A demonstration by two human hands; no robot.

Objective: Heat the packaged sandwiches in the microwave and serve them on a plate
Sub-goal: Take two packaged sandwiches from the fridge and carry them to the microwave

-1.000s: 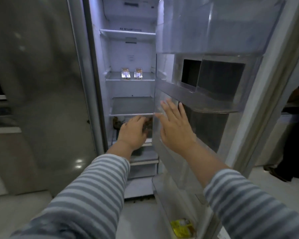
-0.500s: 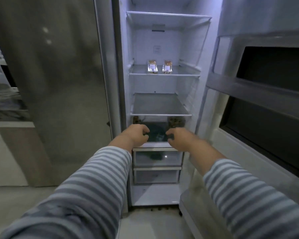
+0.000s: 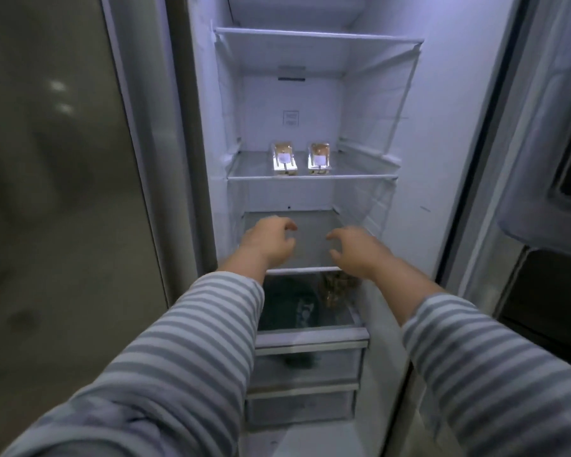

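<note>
While two packaged sandwiches (image 3: 301,159) sit shelved above, left hand (image 3: 267,240) and right hand (image 3: 355,249) hover empty

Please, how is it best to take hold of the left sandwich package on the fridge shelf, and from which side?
Probably grip the left sandwich package across its two long sides, coming straight in from the front of the glass shelf. It looks narrow and lies lengthwise, front end toward the door. The gap to the right package is small, so the left hand, open now, suits best, thumb in the gap.

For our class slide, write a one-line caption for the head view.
Both hands, left hand and right hand, reach empty toward two packaged sandwiches on a fridge shelf.
</note>
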